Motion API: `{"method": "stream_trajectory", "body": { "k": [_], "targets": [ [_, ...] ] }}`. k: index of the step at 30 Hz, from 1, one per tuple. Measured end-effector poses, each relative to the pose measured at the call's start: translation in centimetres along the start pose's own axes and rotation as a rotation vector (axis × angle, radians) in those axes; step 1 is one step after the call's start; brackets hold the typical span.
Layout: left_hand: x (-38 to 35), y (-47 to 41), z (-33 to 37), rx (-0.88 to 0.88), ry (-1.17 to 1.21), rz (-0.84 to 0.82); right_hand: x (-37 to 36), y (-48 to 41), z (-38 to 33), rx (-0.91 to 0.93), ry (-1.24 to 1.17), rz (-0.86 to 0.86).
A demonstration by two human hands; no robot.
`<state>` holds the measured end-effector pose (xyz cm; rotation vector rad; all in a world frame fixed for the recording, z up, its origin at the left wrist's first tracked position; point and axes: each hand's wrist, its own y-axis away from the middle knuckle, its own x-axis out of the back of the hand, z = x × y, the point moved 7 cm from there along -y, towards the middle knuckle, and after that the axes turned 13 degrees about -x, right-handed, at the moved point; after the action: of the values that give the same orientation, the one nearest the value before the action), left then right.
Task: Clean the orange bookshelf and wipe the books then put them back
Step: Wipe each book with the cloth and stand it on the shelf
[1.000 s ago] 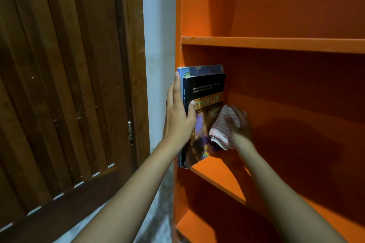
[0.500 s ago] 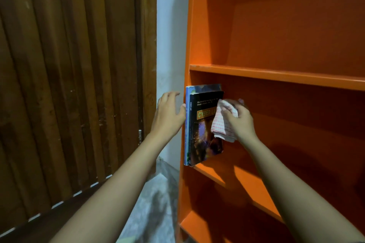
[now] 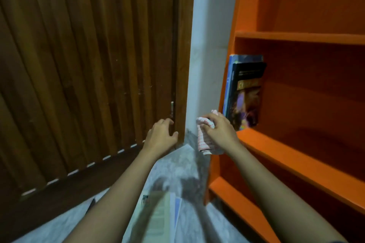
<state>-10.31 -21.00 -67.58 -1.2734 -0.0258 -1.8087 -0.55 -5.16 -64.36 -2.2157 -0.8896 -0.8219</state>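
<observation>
The orange bookshelf fills the right side. Two books stand upright at the left end of its middle shelf: a dark one with a blue one behind it against the side wall. My right hand grips a red-and-white checked cloth just left of the shelf's front edge, clear of the books. My left hand hangs empty in front of the door, fingers loosely curled. A blurred stack of books lies on the floor between my forearms.
A dark wooden slatted door covers the left half. A strip of white wall separates it from the shelf. Grey marbled floor shows below. The upper and lower shelves look bare.
Both hands have come away from the two shelved books and dropped down-left. The view has tilted down and left, bringing the floor and the stack of books into sight.
</observation>
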Motion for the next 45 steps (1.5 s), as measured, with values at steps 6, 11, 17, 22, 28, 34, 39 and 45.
{"method": "stream_trajectory", "body": {
  "k": [6, 11, 17, 22, 28, 34, 39, 45],
  "targets": [
    [-6.8, 5.3, -11.3, 0.242, 0.001, -0.203, -13.7, 2.4, 5.2, -0.126, 0.039, -0.317],
    [-12.8, 10.9, -19.7, 0.447, 0.074, -0.298, -24.9, 5.0, 11.3, -0.285, 0.089, -0.566],
    [-19.7, 17.9, -26.6, 0.657, 0.151, -0.42, -34.0, 8.6, 16.3, -0.45, 0.103, -0.753],
    [-23.2, 20.9, -29.2, 0.809, 0.324, -0.413, -38.2, 10.1, 19.6, -0.555, 0.091, -0.796],
    [-25.2, 21.5, -29.5, 0.855, 0.513, -0.309, -40.1, 11.6, 21.3, -0.712, 0.0, -0.782],
    [-25.5, 22.4, -30.5, 0.952, 0.676, -0.194, -40.2, 12.5, 21.8, -0.737, -0.057, -0.733],
    [-25.2, 22.9, -31.0, 0.978, 0.773, -0.135, -40.7, 13.1, 20.6, -0.703, -0.08, -0.814],
    [-25.6, 24.4, -32.8, 1.001, 0.881, -0.103, -40.8, 13.2, 18.7, -0.541, -0.187, -0.835]
  ]
}}
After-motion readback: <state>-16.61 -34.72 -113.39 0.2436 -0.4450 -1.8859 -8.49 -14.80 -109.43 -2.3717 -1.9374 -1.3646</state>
